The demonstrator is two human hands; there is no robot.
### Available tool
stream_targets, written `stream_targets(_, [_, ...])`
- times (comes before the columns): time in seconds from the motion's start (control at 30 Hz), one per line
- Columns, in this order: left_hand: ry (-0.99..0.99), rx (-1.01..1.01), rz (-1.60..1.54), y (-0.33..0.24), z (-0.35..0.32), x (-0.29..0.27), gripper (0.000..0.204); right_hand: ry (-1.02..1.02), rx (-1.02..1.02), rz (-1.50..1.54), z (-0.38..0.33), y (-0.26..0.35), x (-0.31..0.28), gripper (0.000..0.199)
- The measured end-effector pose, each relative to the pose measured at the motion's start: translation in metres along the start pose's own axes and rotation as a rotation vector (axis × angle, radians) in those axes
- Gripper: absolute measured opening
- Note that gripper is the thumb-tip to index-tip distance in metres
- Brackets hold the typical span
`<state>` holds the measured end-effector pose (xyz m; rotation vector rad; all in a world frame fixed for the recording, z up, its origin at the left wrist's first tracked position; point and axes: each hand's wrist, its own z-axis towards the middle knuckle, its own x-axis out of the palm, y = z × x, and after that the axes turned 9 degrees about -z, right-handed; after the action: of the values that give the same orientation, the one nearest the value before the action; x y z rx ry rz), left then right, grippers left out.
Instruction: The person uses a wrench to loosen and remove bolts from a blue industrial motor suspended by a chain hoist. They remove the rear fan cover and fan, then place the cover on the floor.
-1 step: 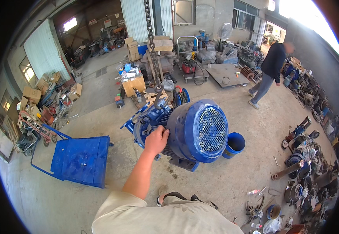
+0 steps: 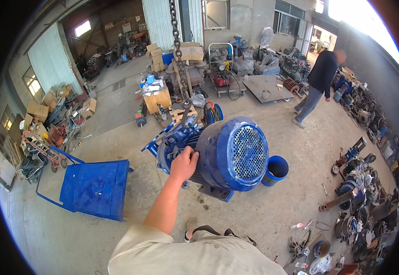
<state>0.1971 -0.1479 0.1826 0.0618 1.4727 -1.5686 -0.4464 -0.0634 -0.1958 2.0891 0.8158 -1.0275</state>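
A large blue electric motor (image 2: 213, 149) hangs from a chain (image 2: 177, 50) and a hook (image 2: 186, 106) at its far left end. Its round fan cover, with a perforated grille (image 2: 248, 151), faces right. My left hand (image 2: 184, 166) is on the motor's near side, next to the edge of the fan cover. The fingers are bent against the finned body, with the tips partly hidden and the thumb to the right. A mounting foot (image 2: 218, 193) shows beneath the motor. My right hand is out of view.
A blue flatbed trolley (image 2: 94, 190) stands on the left. Just right of the motor is a blue bucket (image 2: 276, 170). A person in dark clothing (image 2: 321, 75) is at the far right. Machine parts (image 2: 353, 197) line the right side; a wooden box (image 2: 157, 101) stands beyond the motor.
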Motion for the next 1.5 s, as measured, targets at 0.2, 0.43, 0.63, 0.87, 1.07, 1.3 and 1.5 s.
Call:
stream_targets(0.2, [-0.137,0.082,0.072,-0.003,-0.003,0.014,0.027,-0.007,0.005,0.003,0.003,-0.009,-0.002,0.033])
stream_targets(0.43, [-0.142,0.129,0.169,-0.003,-0.006,0.016,0.028,-0.017,0.012,-0.004,0.007,-0.030,0.000,0.034])
stream_targets(0.63, [-0.117,0.128,0.245,-0.005,-0.007,0.010,0.028,-0.033,0.005,-0.021,0.016,-0.059,0.010,0.035])
stream_targets(0.87, [-0.177,0.036,0.112,-0.004,-0.009,0.016,0.023,-0.009,0.051,0.046,0.009,-0.065,0.003,0.034])
stream_targets(1.07, [-0.397,0.091,-0.171,0.002,-0.011,0.041,0.026,-0.048,0.007,0.120,0.012,-0.078,0.017,0.030])
stream_targets(1.3, [-0.436,0.038,-0.183,0.009,-0.005,0.051,0.028,-0.064,0.104,0.243,0.008,-0.076,0.014,0.027])
stream_targets(1.5, [-0.409,0.108,-0.225,0.007,-0.014,0.046,0.018,-0.109,0.087,0.113,0.002,-0.062,0.005,0.027])
